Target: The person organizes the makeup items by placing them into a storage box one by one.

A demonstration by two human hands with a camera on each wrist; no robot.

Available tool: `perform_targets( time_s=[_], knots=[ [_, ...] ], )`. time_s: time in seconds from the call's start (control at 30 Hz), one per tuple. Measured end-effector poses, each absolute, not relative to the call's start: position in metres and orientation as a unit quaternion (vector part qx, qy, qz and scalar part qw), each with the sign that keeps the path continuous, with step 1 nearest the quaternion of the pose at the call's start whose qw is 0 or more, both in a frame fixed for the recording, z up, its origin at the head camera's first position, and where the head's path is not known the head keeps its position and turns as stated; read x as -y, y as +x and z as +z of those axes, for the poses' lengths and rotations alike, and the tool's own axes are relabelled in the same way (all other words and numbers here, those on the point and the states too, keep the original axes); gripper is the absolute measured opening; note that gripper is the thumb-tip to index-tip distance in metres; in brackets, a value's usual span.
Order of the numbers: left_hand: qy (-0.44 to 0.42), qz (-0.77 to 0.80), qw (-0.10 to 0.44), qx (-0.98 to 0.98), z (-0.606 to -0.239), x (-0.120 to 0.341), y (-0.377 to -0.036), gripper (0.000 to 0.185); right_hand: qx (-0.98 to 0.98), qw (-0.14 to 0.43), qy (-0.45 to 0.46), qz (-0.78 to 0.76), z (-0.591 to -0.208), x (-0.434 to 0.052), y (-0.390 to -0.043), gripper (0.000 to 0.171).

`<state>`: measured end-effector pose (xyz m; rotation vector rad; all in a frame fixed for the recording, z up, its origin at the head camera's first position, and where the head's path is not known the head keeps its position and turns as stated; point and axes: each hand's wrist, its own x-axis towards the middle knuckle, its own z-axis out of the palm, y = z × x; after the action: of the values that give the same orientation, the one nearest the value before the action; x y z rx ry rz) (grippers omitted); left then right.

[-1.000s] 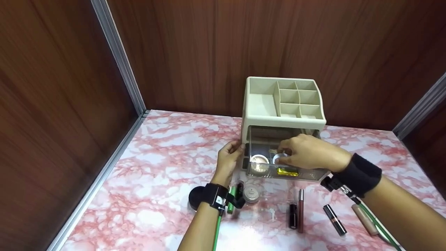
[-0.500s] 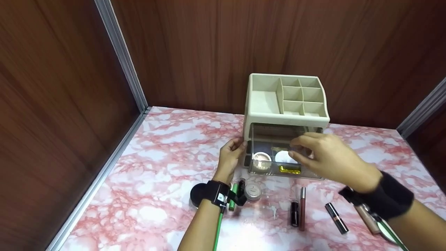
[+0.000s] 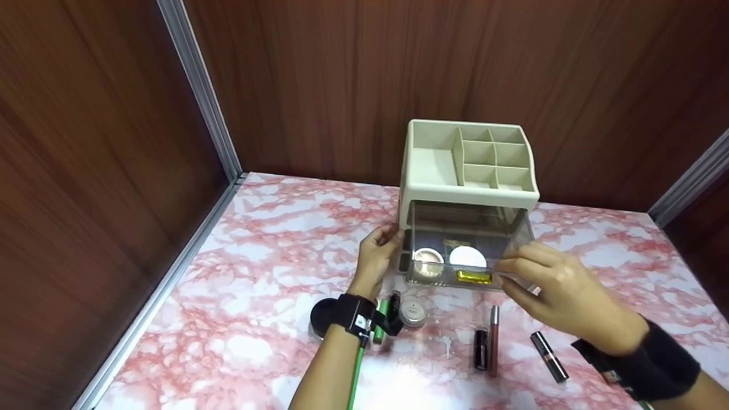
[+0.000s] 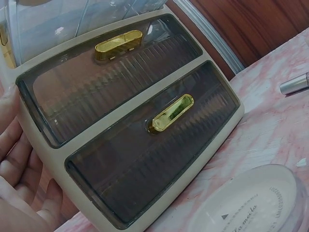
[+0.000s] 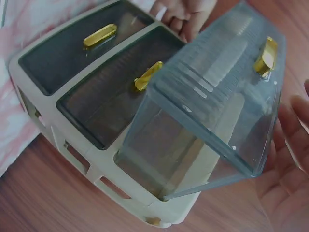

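A cream makeup organizer [image 3: 433,165] with a divided top stands by the back wall, its clear upper drawer [image 5: 193,96] pulled out. Inside lie a jar with a white lid [image 3: 467,257] and a beige round jar [image 3: 428,259]; a gold handle [image 3: 474,277] is on the drawer's front. My left hand [image 3: 377,256] rests against the organizer's left side, thumb at the front edge and fingers loosely bent along the side. At the drawer's front right corner is my right hand [image 3: 555,285], fingers relaxed and holding nothing. Two lower drawers [image 4: 116,72] are closed.
On the pink marbled table [image 3: 256,256] lie a black round compact [image 3: 323,316], a green tube [image 3: 380,327], a small jar [image 3: 413,312], a black lipstick [image 3: 480,350], a lip gloss [image 3: 494,341] and a black tube [image 3: 549,356]. Wooden panels [image 3: 319,85] enclose it.
My right hand has let go of the white-lidded jar inside the drawer and moved out, right and toward me, to the drawer's front corner. My left hand stays at the organizer's side.
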<state>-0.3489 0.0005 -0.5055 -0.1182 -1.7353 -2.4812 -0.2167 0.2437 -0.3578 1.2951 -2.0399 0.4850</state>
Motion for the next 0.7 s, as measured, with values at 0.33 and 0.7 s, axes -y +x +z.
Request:
perform_targets(
  time_s=[0.33,0.7],
  knots=[
    [-0.034,-0.813,0.059,0.579,-0.511,-0.001,-0.352,0.024,0.697,0.418,0.539,0.221,-0.365,-0.221,-0.199,0.021],
    [-0.043,-0.818,0.055,0.571,-0.511,0.0,-0.353,0.025,0.749,0.282,0.565,0.198,-0.434,-0.221,-0.204,0.009]
  ],
)
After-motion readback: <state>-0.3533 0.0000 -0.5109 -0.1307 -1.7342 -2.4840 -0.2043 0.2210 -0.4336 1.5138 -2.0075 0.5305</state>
